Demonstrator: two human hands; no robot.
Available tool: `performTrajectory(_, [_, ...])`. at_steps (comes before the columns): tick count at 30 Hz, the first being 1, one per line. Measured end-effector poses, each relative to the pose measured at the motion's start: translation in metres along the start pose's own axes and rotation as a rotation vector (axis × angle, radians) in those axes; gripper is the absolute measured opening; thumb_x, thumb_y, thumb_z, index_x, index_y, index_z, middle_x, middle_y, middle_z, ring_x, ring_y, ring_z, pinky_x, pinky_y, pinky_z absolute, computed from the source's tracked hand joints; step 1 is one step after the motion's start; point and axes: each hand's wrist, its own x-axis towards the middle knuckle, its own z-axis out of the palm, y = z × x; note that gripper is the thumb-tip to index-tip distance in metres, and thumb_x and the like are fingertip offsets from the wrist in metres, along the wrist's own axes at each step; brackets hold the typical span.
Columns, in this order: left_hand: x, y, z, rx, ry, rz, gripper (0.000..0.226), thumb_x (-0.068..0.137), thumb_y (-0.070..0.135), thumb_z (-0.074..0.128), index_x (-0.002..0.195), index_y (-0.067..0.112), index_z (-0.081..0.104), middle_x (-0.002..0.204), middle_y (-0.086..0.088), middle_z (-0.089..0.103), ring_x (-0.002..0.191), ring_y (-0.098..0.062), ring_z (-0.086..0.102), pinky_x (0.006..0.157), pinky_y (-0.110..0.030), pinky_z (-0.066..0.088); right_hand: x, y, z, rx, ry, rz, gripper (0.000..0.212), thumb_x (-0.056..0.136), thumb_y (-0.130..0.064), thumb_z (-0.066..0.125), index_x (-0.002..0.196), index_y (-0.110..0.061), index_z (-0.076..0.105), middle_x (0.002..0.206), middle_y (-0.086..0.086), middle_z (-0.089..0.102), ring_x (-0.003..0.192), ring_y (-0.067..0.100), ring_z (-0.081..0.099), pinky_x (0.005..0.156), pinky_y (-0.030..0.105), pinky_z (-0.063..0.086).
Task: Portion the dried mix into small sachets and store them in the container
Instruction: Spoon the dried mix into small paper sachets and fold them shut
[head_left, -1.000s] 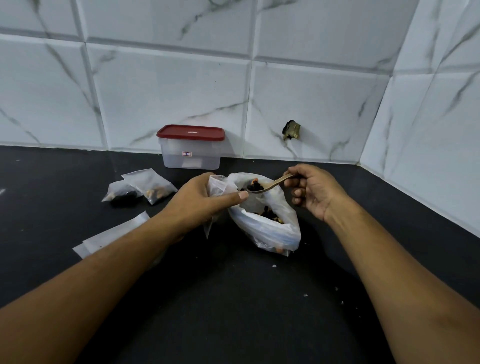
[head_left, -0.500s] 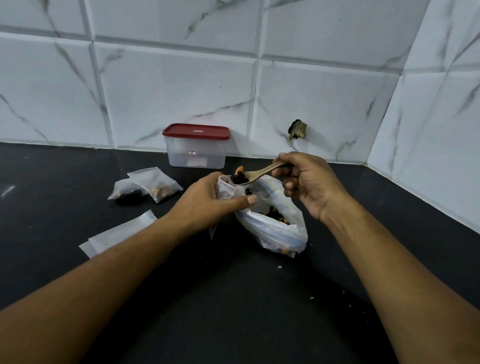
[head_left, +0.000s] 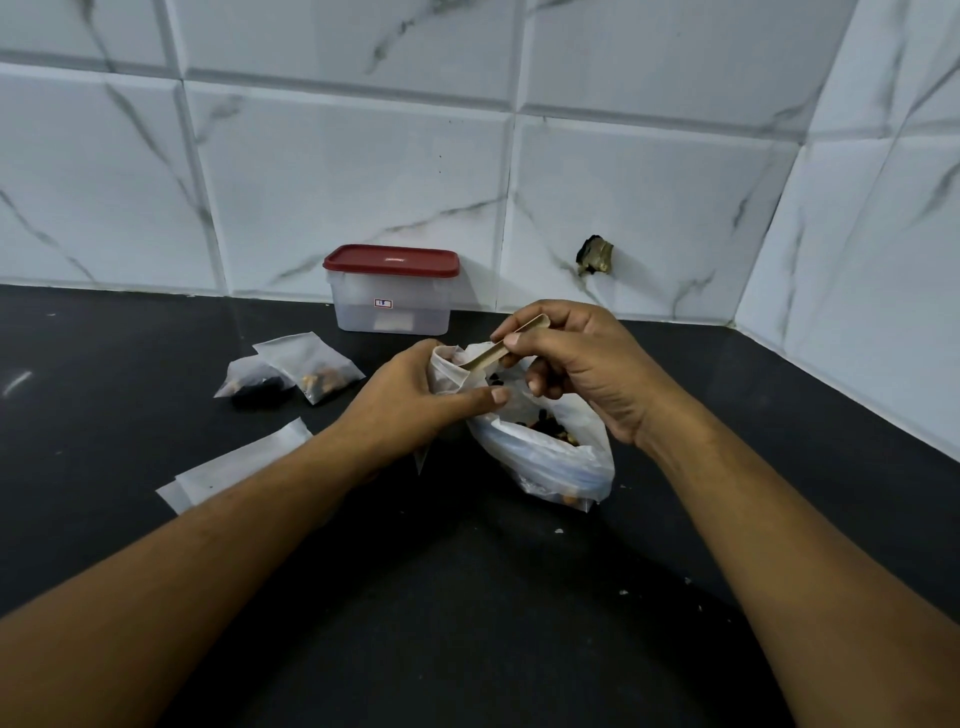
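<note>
The matte black counter is stretching beneath a glossy marble-veined tile wall. A crumpled clear plastic bag is slumping at its middle, with dark dried mix partly showing. A frosted boxy container, red lid on, is standing against the wall. The left hand is gripping a translucent sachet beside the bag. The right hand is pinching a slim tan spoon, its bowl hidden inside the sachet. Two filled sachets and flat empty sachets are lying to the left.

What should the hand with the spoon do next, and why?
Probably tip the spoon a bit more to empty it: the right hand has its bowl at the mouth of the small sachet that the left hand holds open.
</note>
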Motion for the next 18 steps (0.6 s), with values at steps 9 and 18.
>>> performTrajectory(9, [0.0010, -0.0004, -0.0017, -0.059, 0.005, 0.001, 0.053, 0.079, 0.043, 0.084, 0.124, 0.028, 0.061, 0.113, 0.006, 0.074, 0.103, -0.014, 0.072, 0.092, -0.045, 0.061, -0.0013, -0.0042, -0.0078, 0.027, -0.053, -0.081, 0.014, 0.098, -0.008, 0.065, 0.108, -0.008, 0.075, 0.086, 0.012, 0.074, 0.059, 0.019, 0.056, 0.055, 0.025, 0.043])
performTrajectory(18, [0.0056, -0.0080, -0.0039, -0.104, -0.003, 0.008, 0.065, 0.072, 0.054, 0.088, 0.125, 0.028, 0.063, 0.116, 0.007, 0.075, 0.107, -0.016, 0.072, 0.096, -0.049, 0.059, 0.0019, -0.0033, -0.0079, 0.162, 0.021, -0.063, 0.015, 0.100, -0.009, 0.062, 0.109, -0.003, 0.073, 0.077, 0.008, 0.068, 0.053, 0.017, 0.053, 0.049, 0.023, 0.040])
